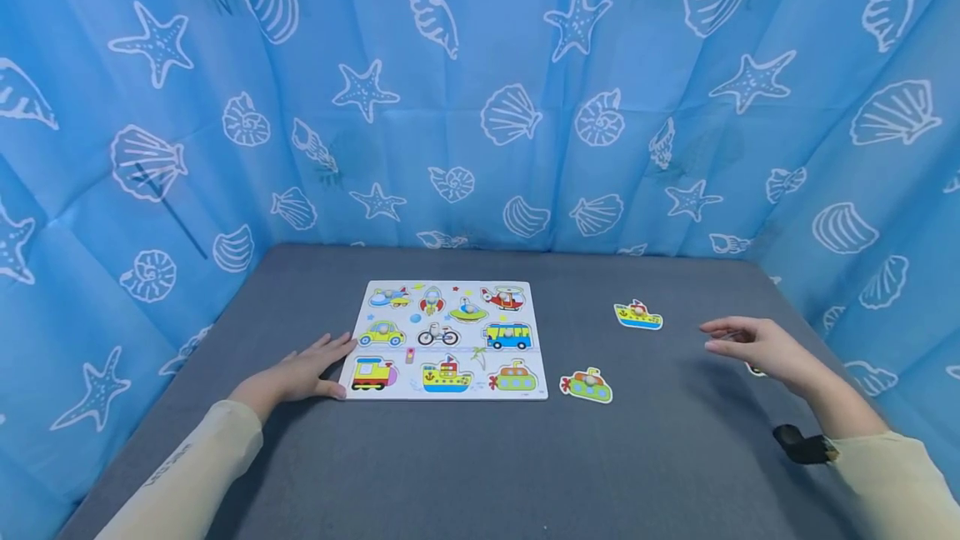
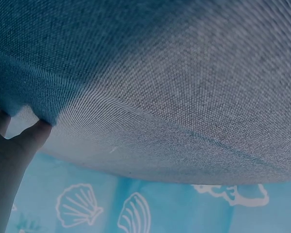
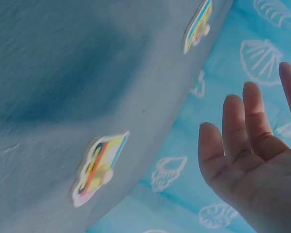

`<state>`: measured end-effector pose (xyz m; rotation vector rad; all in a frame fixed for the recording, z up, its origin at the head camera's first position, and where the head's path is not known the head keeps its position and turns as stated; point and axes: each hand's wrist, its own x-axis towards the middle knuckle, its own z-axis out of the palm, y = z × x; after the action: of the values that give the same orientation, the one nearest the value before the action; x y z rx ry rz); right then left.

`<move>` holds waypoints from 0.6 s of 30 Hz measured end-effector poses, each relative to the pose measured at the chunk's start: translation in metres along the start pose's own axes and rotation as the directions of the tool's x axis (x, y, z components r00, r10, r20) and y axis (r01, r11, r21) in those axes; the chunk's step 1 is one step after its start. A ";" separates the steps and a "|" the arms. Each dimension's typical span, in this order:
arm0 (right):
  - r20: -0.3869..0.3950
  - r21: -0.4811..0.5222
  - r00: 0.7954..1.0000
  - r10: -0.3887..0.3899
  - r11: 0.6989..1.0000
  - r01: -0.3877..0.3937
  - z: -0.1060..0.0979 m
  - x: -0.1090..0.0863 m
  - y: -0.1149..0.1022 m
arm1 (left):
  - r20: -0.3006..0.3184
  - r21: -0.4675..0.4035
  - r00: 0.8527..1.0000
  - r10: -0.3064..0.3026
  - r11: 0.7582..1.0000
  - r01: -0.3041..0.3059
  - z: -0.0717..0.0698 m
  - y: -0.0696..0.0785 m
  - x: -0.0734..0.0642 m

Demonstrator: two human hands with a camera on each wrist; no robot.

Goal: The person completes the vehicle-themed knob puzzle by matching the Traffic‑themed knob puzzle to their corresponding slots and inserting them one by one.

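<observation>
A white wooden puzzle board [image 1: 442, 348] with printed vehicles lies on the table. Along its left edge rests my left hand [image 1: 303, 369], fingers spread and the thumb near the lower corner. My right hand [image 1: 765, 348] hovers at the right with loosely bent fingers and nothing in it; the right wrist view shows its palm. Nearest to it lies a train piece [image 3: 99, 167] with a knob, mostly hidden behind the hand in the head view. Left of that hand is a boat piece [image 1: 638, 316]. A green submarine piece [image 1: 588, 386] sits close to the board's right edge.
The grey cloth-covered table [image 1: 465, 465] is bordered by a blue curtain [image 1: 480, 148] with white shell and starfish prints. Knobbed pieces, such as the bus [image 1: 508, 337] and the car [image 1: 381, 333], sit in the board's upper rows. A black band [image 1: 806, 447] is at the right wrist.
</observation>
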<state>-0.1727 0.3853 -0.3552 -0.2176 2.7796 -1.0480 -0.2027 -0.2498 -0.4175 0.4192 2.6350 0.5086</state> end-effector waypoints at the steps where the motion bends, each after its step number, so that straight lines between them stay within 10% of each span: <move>1: -0.006 0.001 1.000 0.007 1.000 -0.007 -0.002 -0.002 0.002 | 0.000 -0.001 1.000 0.000 1.000 0.000 0.000 0.000 0.000; 18: -0.090 -0.006 0.991 0.095 0.995 -0.096 -0.016 -0.020 0.052 | -0.008 0.015 1.000 0.005 1.000 -0.005 0.005 -0.006 0.003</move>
<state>-0.1601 0.4381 -0.3756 -0.0391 2.8430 -1.0450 -0.2045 -0.2525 -0.4252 0.4294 2.6476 0.4930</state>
